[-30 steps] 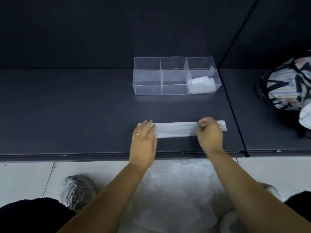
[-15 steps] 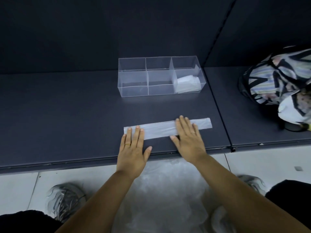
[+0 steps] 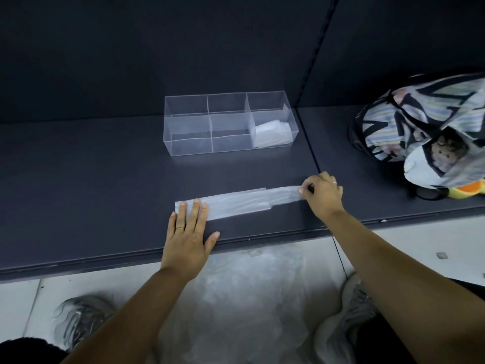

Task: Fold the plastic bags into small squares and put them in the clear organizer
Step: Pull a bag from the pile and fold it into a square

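Left hand (image 3: 186, 233) lies flat, fingers straight, pressing the left end of the plastic bag (image 3: 241, 201), which is folded into a long strip near the front edge of the dark shelf (image 3: 91, 185). Clear organizer (image 3: 228, 123) sits behind it; its right compartment holds folded bags (image 3: 271, 132). Right hand (image 3: 324, 197) pinches the strip's right end

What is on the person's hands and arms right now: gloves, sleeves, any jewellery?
No gloves. The left hand wears a gold band on its ring finger; the right hand wears a thinner, pale band, on which finger is unclear. The left forearm and right forearm are bare, with no sleeve, watch or bracelet in view.
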`<move>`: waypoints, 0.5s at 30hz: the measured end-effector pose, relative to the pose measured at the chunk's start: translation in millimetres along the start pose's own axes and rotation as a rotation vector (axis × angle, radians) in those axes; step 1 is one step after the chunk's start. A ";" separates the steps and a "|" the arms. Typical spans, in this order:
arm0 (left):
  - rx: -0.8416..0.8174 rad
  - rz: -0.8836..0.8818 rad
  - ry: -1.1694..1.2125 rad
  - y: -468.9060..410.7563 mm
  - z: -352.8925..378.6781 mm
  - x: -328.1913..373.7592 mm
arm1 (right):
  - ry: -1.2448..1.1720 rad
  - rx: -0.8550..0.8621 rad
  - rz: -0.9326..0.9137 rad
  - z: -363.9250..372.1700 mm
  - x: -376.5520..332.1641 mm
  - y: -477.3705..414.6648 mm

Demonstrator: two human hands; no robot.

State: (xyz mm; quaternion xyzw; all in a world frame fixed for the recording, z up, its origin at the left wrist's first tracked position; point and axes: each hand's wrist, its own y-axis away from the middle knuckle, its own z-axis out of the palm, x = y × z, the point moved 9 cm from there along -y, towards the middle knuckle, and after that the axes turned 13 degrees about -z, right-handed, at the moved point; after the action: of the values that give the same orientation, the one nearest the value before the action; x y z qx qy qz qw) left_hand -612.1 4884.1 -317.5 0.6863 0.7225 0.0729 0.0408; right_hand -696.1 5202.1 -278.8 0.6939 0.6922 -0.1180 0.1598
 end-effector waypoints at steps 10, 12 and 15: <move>-0.010 0.104 0.069 -22.5 -23.3 -10.2 | -0.865 0.016 0.248 13.8 12.3 51.7; 0.031 0.108 0.113 -20.8 -35.8 6.4 | -0.975 -0.020 0.347 18.3 13.6 67.6; 0.011 0.210 0.250 3.1 -39.1 65.1 | -1.055 -0.090 0.431 18.3 7.8 86.2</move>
State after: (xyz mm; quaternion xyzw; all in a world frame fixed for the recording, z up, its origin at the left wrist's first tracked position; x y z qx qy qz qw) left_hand -618.8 4947.3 -275.8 0.7440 0.6464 0.1579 -0.0610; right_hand -608.9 5203.0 -293.6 0.6590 0.3658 -0.3836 0.5336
